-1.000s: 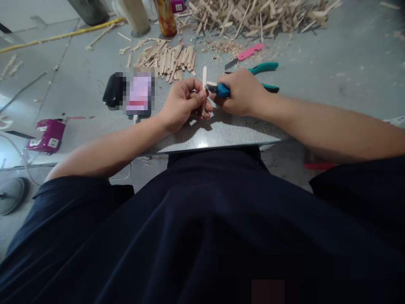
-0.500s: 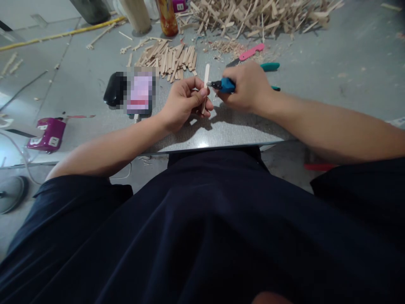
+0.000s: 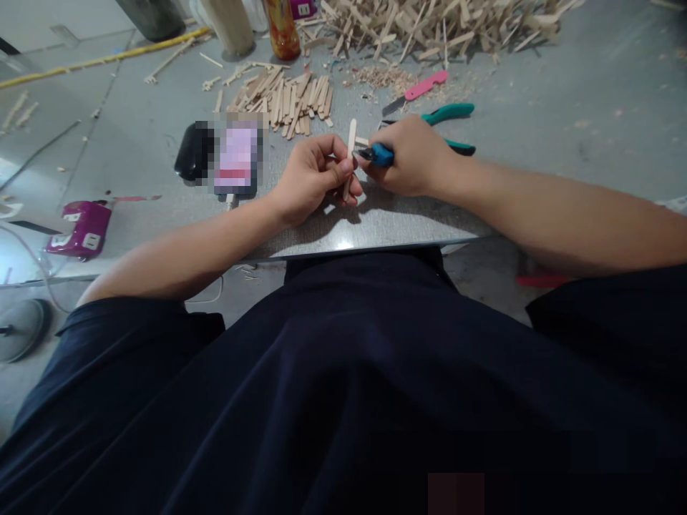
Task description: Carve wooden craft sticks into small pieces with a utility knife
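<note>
My left hand (image 3: 316,172) pinches a light wooden stick (image 3: 351,139) between thumb and fingers, its rounded top pointing away from me. My right hand (image 3: 411,156) is wrapped round a small blue-handled tool (image 3: 382,154), whose dark tip is close beside the stick. A short pale piece of wood (image 3: 362,141) shows between the stick and my right hand; what holds it is too small to tell. Just beyond my right hand lie green-handled pliers (image 3: 451,111) and a pink-handled knife (image 3: 426,85).
A pile of sticks (image 3: 293,100) lies beyond my left hand, a larger heap (image 3: 440,28) at the back. On the left are a phone (image 3: 236,157), a black object (image 3: 196,151) and a purple dispenser (image 3: 83,229). A bottle (image 3: 283,32) stands at the back.
The stick has shifted slightly toward me. My right hand has moved a little left and nearer to me, uncovering more of the green pliers. The short pale piece has come into view.
</note>
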The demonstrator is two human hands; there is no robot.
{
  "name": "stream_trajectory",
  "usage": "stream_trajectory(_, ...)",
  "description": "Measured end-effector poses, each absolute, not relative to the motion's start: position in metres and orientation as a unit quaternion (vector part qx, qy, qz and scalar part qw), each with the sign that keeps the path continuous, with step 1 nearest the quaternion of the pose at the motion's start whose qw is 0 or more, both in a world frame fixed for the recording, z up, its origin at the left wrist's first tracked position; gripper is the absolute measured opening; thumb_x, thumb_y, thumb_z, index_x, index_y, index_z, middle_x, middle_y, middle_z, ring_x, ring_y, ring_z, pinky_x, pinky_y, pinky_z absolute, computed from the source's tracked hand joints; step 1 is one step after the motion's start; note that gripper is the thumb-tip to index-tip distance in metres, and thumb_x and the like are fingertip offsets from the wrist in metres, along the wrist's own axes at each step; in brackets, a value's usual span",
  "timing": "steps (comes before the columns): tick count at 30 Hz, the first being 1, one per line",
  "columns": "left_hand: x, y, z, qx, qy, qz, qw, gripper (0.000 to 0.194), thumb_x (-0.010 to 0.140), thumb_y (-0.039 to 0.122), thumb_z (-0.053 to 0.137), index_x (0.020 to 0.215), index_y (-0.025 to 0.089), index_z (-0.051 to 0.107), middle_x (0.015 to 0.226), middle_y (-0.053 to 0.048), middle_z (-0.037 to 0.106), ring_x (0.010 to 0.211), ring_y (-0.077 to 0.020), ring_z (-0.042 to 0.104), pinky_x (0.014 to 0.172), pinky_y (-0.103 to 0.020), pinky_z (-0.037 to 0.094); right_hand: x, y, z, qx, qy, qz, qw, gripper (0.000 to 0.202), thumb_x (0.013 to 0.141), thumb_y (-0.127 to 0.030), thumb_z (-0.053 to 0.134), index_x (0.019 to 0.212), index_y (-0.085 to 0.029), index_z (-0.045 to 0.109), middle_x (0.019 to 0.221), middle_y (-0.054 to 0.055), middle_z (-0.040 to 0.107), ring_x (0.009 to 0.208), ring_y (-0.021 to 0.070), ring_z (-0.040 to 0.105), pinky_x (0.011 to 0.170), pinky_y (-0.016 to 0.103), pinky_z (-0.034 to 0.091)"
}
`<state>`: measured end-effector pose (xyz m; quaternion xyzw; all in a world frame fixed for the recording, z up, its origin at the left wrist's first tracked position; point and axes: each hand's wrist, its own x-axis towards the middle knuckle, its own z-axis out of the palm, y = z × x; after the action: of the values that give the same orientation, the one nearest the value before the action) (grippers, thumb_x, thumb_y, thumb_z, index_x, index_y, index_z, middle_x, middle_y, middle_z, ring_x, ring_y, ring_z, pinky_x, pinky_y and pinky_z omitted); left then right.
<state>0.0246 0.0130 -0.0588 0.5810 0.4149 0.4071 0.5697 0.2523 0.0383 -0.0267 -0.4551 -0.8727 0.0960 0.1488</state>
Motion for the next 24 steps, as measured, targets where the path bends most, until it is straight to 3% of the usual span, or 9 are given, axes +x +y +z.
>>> stream_trajectory(6, 0.0233, 0.0147, -0.0623, 0.588, 0.411, 0.400, 0.570, 0.033, 0.111, 0.034, 0.089, 0.101, 0.024, 0.060, 0.073, 0.005, 0.078, 0.064, -0.0162, 0.084, 0.065, -0.025, 0.070, 0.2498, 0.0383, -0.0288, -0.474, -0.862, 0.105, 0.143, 0.037, 0.104, -0.063, 0.065, 0.079, -0.036, 0.067, 0.096, 0.011, 0.082, 0.105, 0.0403, 0.073, 0.093, 0.050, 0.050)
stream_trajectory(12, 0.0234, 0.0172, -0.0664, 0.588, 0.408, 0.403, 0.570, 0.031, 0.111, 0.028, 0.086, 0.099, 0.025, 0.058, 0.071, 0.006, 0.076, 0.061, -0.0158, 0.082, 0.063, -0.024, 0.069, 0.2486, 0.0386, -0.0296, -0.478, -0.864, 0.090, 0.128, 0.034, 0.102, -0.053, 0.066, 0.077, -0.033, 0.055, 0.098, 0.012, 0.082, 0.109, 0.0428, 0.077, 0.095, 0.050, 0.053)
stream_trajectory(19, 0.0238, 0.0163, -0.0672, 0.595, 0.409, 0.401, 0.564, 0.030, 0.111, 0.028, 0.085, 0.099, 0.025, 0.058, 0.072, 0.006, 0.075, 0.061, -0.0150, 0.081, 0.066, -0.025, 0.070, 0.2486, 0.0383, -0.0315, -0.472, -0.870, 0.065, 0.127, 0.025, 0.103, -0.047, 0.064, 0.081, -0.034, 0.062, 0.097, 0.012, 0.082, 0.106, 0.0420, 0.078, 0.093, 0.050, 0.054)
stream_trajectory(24, 0.0260, 0.0107, -0.0621, 0.577, 0.430, 0.399, 0.568, 0.029, 0.110, 0.028, 0.088, 0.101, 0.025, 0.060, 0.074, 0.004, 0.076, 0.066, -0.0161, 0.083, 0.070, -0.027, 0.071, 0.2505, 0.0353, -0.0280, -0.459, -0.873, 0.089, 0.141, 0.038, 0.101, -0.053, 0.064, 0.073, -0.034, 0.046, 0.094, 0.011, 0.081, 0.103, 0.0401, 0.075, 0.092, 0.050, 0.052)
